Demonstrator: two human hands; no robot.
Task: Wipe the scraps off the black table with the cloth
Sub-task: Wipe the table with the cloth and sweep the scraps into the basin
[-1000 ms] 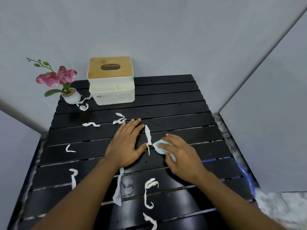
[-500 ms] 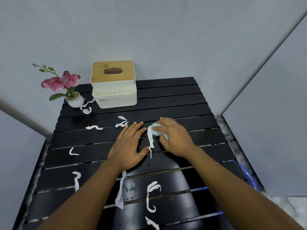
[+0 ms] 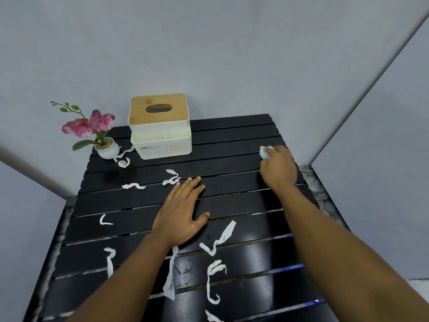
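A black slatted table (image 3: pixel 232 145) carries several white paper scraps, among them one near the middle (image 3: pixel 219 238), one by my left fingertips (image 3: pixel 171 180) and one at the left (image 3: pixel 105 220). My right hand (image 3: pixel 278 168) is at the far right of the table, closed on a small pale blue cloth (image 3: pixel 264 152) pressed to the slats. My left hand (image 3: pixel 183 212) lies flat on the middle of the table, fingers spread, holding nothing.
A white tissue box with a wooden lid (image 3: pixel 160 126) stands at the back. A small white pot with pink flowers (image 3: pixel 105 147) sits at the back left corner. Grey walls close in behind and on the right.
My right hand has swept the cloth from the middle of the table to the far right. One long scraps now lies lower, below my left thumb. My left hand stayed put.
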